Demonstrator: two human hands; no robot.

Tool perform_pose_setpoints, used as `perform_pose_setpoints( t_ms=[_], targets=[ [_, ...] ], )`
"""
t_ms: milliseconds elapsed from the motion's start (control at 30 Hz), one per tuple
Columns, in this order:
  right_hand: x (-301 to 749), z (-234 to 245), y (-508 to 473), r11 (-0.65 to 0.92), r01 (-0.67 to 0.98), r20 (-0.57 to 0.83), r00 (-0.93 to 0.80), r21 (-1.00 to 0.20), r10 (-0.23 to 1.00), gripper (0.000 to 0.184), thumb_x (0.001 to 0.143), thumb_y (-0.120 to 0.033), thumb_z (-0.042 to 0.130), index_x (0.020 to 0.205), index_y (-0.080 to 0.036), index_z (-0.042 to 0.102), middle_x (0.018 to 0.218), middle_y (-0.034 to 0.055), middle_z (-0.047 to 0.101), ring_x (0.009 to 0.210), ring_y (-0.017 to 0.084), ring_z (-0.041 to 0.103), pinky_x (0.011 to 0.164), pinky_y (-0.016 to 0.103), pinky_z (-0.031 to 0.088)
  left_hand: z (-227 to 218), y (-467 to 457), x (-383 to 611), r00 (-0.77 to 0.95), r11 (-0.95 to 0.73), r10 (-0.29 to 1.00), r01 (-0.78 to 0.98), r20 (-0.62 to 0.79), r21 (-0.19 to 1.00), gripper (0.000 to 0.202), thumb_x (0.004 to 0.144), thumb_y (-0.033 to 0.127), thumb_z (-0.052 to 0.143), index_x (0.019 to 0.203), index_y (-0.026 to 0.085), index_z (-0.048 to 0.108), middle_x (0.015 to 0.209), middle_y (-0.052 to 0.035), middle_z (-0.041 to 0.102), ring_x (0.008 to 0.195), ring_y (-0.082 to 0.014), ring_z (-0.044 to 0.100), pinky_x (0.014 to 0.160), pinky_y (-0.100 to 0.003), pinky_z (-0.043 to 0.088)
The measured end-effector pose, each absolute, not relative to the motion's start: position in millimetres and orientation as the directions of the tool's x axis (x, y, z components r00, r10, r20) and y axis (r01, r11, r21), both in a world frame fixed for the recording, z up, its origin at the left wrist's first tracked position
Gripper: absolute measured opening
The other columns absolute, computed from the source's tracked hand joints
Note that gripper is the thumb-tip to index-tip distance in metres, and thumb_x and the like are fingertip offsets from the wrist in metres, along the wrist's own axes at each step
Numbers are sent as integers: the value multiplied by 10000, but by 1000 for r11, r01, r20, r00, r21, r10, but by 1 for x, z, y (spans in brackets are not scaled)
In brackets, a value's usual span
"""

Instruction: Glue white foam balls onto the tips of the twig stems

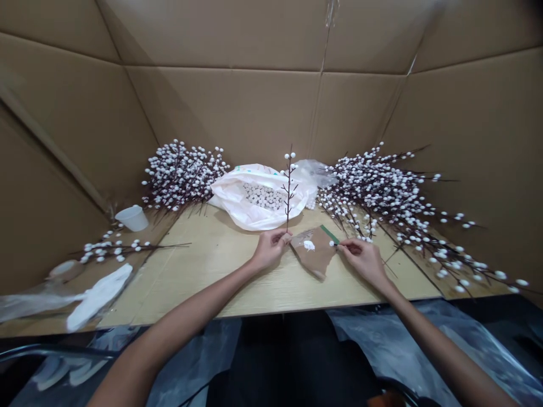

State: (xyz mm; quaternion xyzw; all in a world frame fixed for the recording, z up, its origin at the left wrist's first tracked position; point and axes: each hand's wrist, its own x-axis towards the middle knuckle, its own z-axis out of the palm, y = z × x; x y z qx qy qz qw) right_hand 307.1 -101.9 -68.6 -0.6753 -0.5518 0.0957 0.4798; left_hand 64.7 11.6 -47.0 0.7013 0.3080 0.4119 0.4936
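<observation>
Both hands pinching, left hand (270, 250) on a twig stem (288, 198), right hand (360, 258) on a white-tipped stick (335, 243); bag print (250, 168) unreadable

The left forearm (169, 356) runs bare from the lower left of the frame and the right forearm (441, 345) from the lower right, both slim and smooth, tapering to narrow wrists. Near the middle of the frame, the left hand (269, 250) and right hand (362, 261) are bare as well, with slender fingers (345, 246) whose nails are too small to make out. A dark shape (292, 367) at the bottom centre lies between the arms, too dim to tell whether it is clothing.
</observation>
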Motion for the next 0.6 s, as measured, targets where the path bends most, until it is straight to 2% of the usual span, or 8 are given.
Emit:
perform_pose_setpoints(
  t_ms=[267,400,467,600],
  targets=[
    [307,-65,-102,74,721,443,338,-689,831,229,746,-390,625,726,-171,691,725,70,696,562,186,596,566,319,469,-44,7,65,459,-339,838,15,295,941,219,770,308,603,805,109,687,726,-49,681,687,-165,618,646,-244,461],
    [298,-50,-99,104,711,480,352,-695,803,281,784,-426,599,806,-159,685,820,92,703,645,191,622,627,324,501,-42,4,65,462,-318,839,-14,288,948,232,773,324,611,816,109,687,751,-57,688,710,-171,627,671,-251,474],
    [288,-36,-94,146,662,484,361,-735,798,305,802,-439,585,865,-156,681,887,101,704,737,202,644,690,330,517,-43,3,65,463,-311,838,-26,287,950,236,768,323,619,829,106,686,779,-67,693,732,-178,630,689,-259,479],
    [257,1,-74,255,394,401,348,-883,848,374,768,-443,638,992,-146,672,1012,116,695,901,220,650,788,339,521,-43,0,65,479,-302,830,-46,286,952,262,769,334,630,858,94,686,798,-83,694,742,-184,628,683,-260,476]
  ],
)
